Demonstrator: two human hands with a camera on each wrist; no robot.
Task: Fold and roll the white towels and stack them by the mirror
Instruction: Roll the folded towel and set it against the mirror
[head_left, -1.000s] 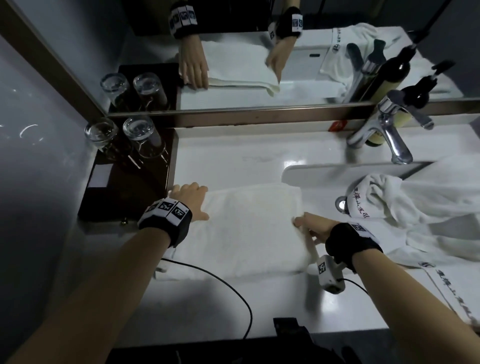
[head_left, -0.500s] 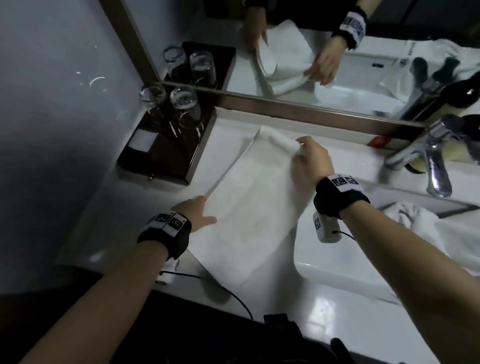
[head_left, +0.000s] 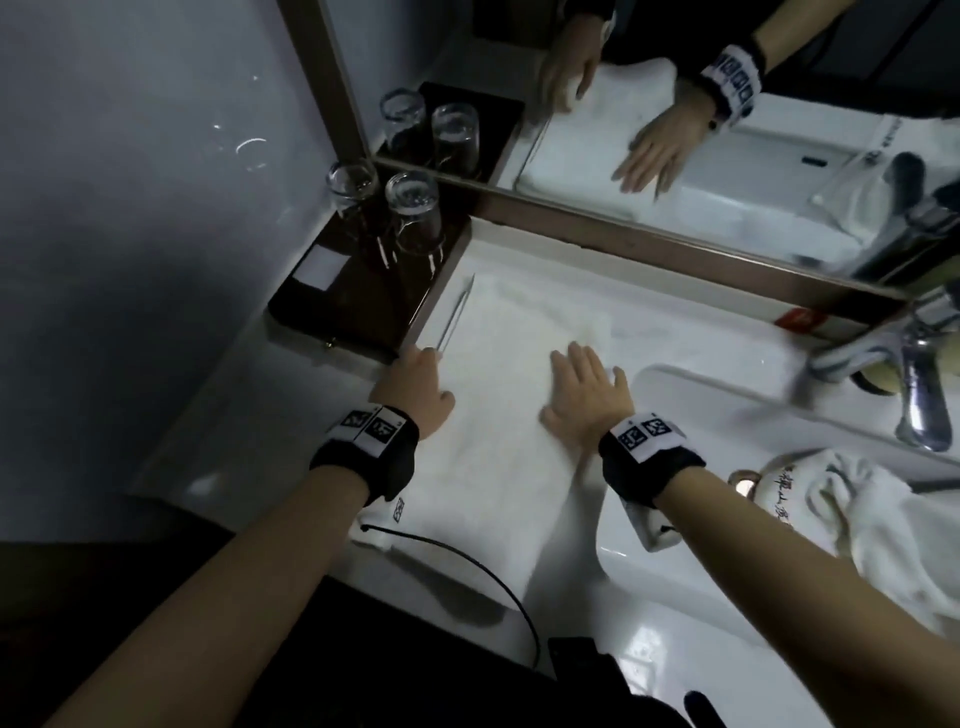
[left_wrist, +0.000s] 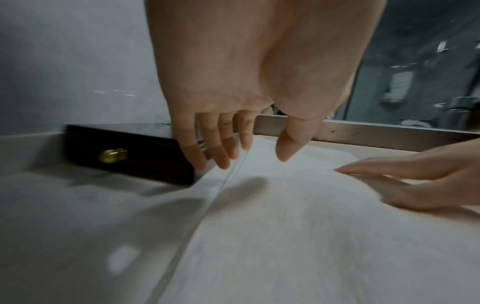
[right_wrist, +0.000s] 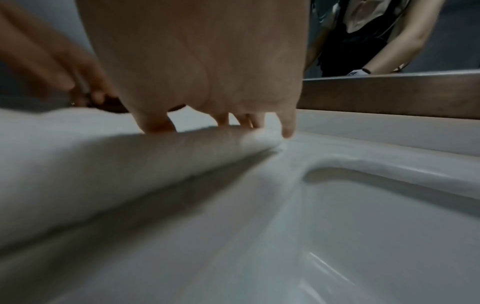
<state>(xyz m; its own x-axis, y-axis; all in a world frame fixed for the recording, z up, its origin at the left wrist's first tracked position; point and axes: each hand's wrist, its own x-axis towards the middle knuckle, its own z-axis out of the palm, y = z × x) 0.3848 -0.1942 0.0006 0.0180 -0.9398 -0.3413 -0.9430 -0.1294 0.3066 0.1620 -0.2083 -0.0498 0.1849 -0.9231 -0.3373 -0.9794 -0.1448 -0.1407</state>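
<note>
A white towel (head_left: 498, 415) lies folded into a long strip on the white counter, running from the front edge toward the mirror (head_left: 675, 130). My left hand (head_left: 415, 384) hovers with straight fingers at the towel's left edge, beside the dark tray. In the left wrist view the left hand (left_wrist: 233, 156) is just above the towel (left_wrist: 298, 236), fingers extended. My right hand (head_left: 587, 389) lies flat, fingers spread, on the towel's right side. The right wrist view has the right hand (right_wrist: 221, 125) pressing the towel's folded edge (right_wrist: 130, 160). More white towels (head_left: 857, 519) sit crumpled in the basin.
A dark tray (head_left: 363, 291) with two upturned glasses (head_left: 410, 213) stands in the left corner against the mirror. The sink basin (head_left: 727, 571) lies right of the towel, with a chrome faucet (head_left: 919, 384) behind it. A black cable (head_left: 467, 556) trails across the counter's front edge.
The right hand let go of the towel's far end and now lies flat on it. The towel has been turned lengthwise toward the mirror. The left hand's fingers have straightened at the left edge.
</note>
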